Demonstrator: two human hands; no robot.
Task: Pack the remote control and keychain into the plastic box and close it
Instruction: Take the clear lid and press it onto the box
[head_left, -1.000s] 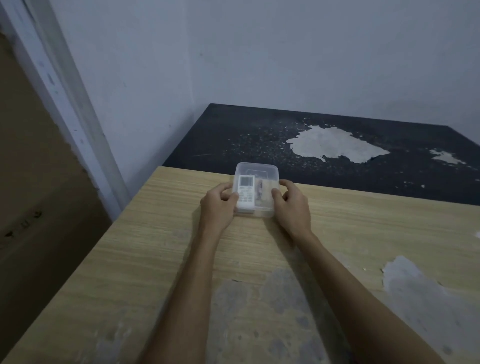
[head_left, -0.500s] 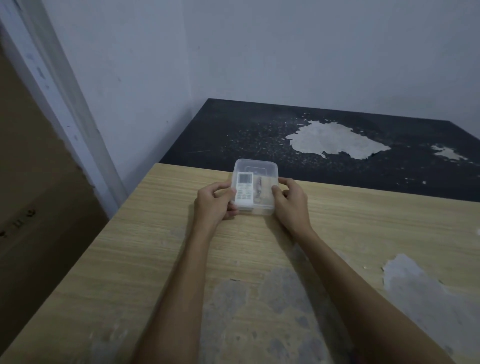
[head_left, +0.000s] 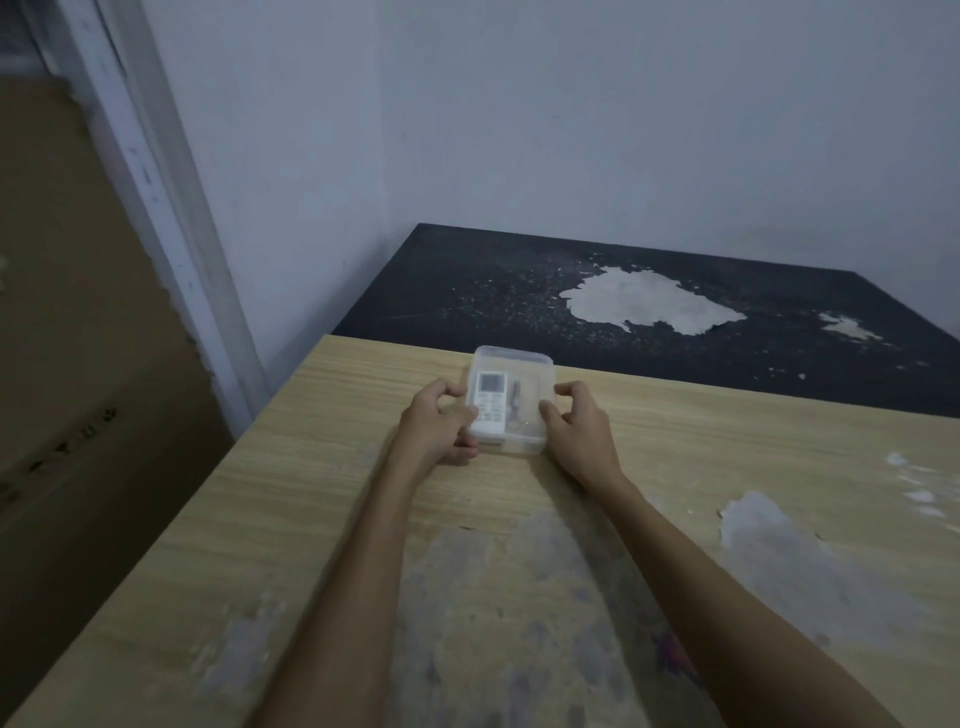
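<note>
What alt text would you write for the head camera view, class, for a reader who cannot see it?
Two hands, left hand and right hand, grip the sides of a clear plastic box on a worn wooden table. Inside lie a white remote control and, to its right, a keychain.

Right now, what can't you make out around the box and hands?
- plastic box, head view: whether the lid is fully snapped shut; clear plastic and blur hide the seam.
- keychain: too small and dim to tell its shape.
- remote control: button labels blurred.
- left hand: hides the box's near left corner.
- right hand: thumb covers the right edge; actual pressure can't be seen.
</note>
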